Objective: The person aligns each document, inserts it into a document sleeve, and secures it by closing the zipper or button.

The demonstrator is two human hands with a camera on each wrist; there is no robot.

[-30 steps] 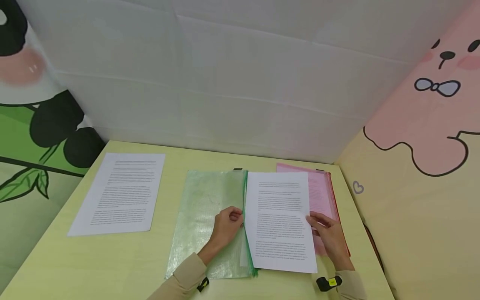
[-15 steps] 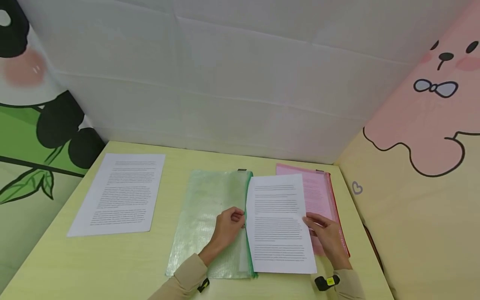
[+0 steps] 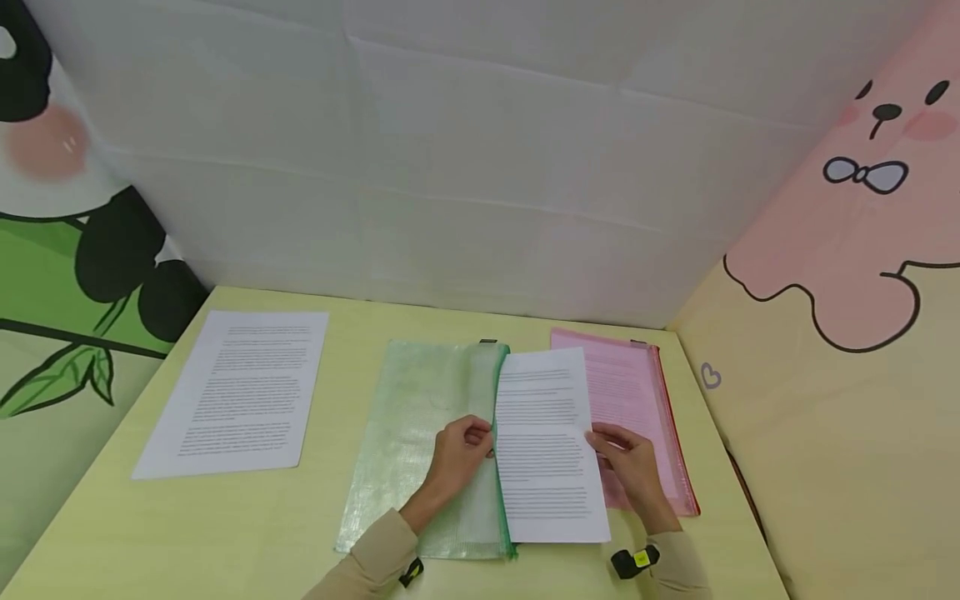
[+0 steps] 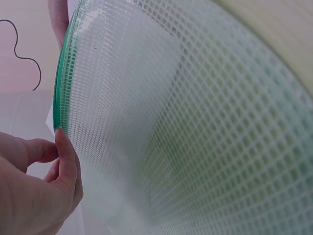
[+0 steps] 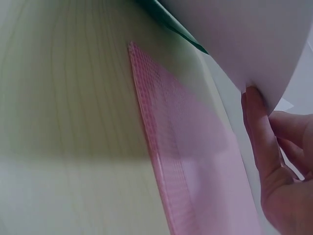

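Paper (image 3: 543,475), its print too small to read, sits in the head view at nine o'clock from the right hand (image 3: 630,467), the nearer one, which pinches its edge; the paper's long axis runs twelve to six, its left side hidden behind the green pouch (image 3: 412,392). From the left wrist, the left hand (image 4: 39,186) pinches that pouch's rim; from the right wrist, the pink pouch (image 5: 195,147) lies toward nine o'clock, no brand legible.
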